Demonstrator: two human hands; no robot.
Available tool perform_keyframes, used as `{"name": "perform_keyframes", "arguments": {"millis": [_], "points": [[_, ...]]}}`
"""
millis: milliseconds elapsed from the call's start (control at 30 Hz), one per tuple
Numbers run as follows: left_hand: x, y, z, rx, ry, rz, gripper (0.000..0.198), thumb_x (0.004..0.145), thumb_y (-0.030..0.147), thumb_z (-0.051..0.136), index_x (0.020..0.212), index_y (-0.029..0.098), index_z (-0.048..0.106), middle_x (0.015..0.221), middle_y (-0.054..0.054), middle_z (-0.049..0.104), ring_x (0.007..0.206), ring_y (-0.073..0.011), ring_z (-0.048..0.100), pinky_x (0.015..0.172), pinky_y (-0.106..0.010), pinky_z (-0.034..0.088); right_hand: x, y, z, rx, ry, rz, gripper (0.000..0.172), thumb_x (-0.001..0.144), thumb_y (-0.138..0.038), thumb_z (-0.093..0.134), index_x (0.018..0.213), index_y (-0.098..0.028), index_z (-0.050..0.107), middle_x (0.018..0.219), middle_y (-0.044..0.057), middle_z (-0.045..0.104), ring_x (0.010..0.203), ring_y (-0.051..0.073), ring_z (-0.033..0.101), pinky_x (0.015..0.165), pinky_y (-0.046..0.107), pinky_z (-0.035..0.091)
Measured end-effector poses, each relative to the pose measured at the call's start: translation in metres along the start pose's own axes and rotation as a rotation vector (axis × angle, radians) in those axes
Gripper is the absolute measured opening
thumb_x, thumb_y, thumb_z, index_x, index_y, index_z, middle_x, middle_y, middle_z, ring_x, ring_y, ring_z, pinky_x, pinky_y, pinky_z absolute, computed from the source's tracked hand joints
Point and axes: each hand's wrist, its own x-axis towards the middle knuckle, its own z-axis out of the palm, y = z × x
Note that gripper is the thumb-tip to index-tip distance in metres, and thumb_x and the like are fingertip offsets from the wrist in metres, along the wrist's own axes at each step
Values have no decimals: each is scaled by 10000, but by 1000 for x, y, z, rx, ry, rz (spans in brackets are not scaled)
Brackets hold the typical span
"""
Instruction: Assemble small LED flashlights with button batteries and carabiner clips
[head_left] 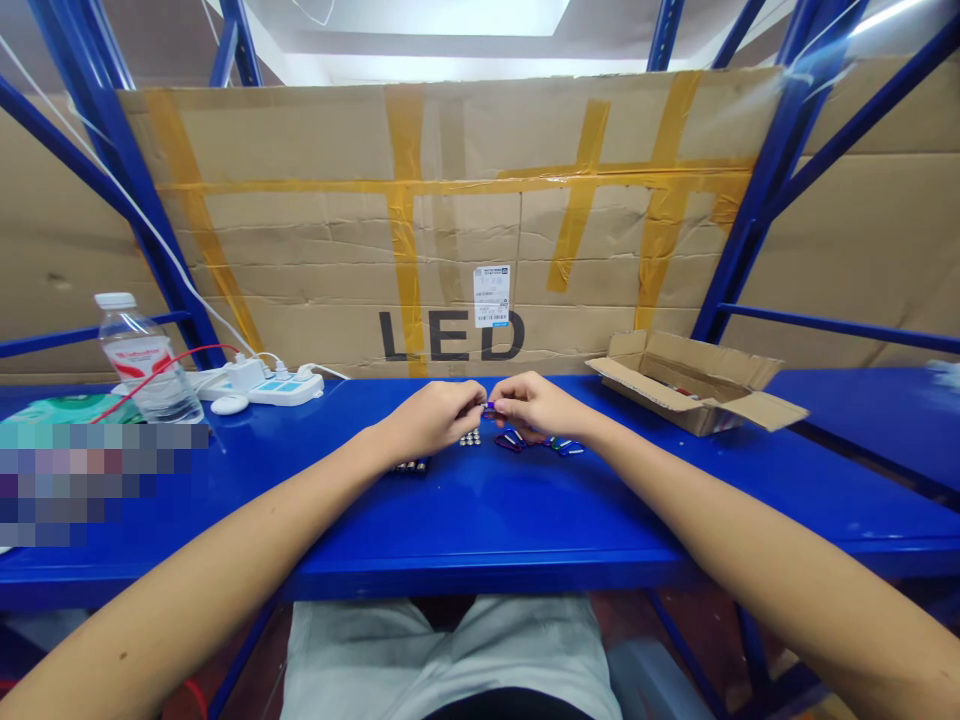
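My left hand (442, 412) and my right hand (536, 404) meet over the middle of the table, fingertips pinched together. Between them shows a small purple metallic piece (490, 406), with a silvery bit at its left end; it is too small to name. The right fingers grip the purple piece, while the left fingers close at its silvery end. Several small silver round pieces (470, 438) stand in rows just below the hands. Coloured carabiners (510, 441) lie under my right hand. Beneath my left wrist, a row of dark short cylinders (411, 466) is partly hidden.
An open cardboard box (675, 385) sits at the right rear of the blue table (487, 510). On the left are a water bottle (142, 360), a white power strip (281, 388) with plugs, and a green packet (75, 408). A large cardboard sheet (322, 250) closes off the back.
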Motion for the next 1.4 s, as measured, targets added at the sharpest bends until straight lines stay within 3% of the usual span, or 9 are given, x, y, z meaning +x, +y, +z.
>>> {"name": "perform_keyframes", "arguments": {"millis": [133,333,500,733,933,1133,1400], "points": [[0,1,2,17,-12,21,114,906,193,483,895,156,590,697,-7,622,581,-110,513,572,-234,356,0,6,-5,153,-100,36,172,841,-302,587,748,-161,553,614,-28,572,319,54,402,279,193,252],[0,5,3,15,-41,30,121,912,201,474,884,163,586,681,-3,615,574,-110,525,567,-231,363,0,7,-8,347,-196,95,91,790,-222,600,758,-136,595,539,-44,527,326,45,283,279,202,384],[0,6,4,28,-41,43,129,914,203,467,908,163,589,712,-12,633,596,-115,543,577,-234,377,1,9,-12,437,-293,160,95,796,-198,563,802,-123,620,474,-59,480,316,46,232,288,200,419],[0,10,4,85,-52,85,135,933,215,463,937,158,586,754,-31,659,623,-135,584,587,-246,385,4,19,-16,544,-400,178,134,798,-180,530,839,-92,623,510,-26,529,311,51,265,298,216,457],[0,9,6,94,-67,72,146,938,248,461,936,161,579,755,-30,657,623,-134,585,586,-244,386,4,20,-17,550,-421,169,143,806,-189,540,830,-77,626,537,4,574,317,66,325,323,250,478],[2,8,4,35,-86,19,113,908,228,506,920,150,586,734,-23,645,608,-124,552,582,-239,382,2,10,-15,513,-336,239,87,791,-179,605,776,-95,623,571,24,576,417,59,381,355,160,279],[3,8,2,-8,-86,-13,88,890,196,509,896,156,588,722,-9,630,607,-115,529,592,-233,378,4,12,-16,419,-303,221,144,770,-243,650,758,-101,632,567,2,523,458,65,368,393,175,235]]}}
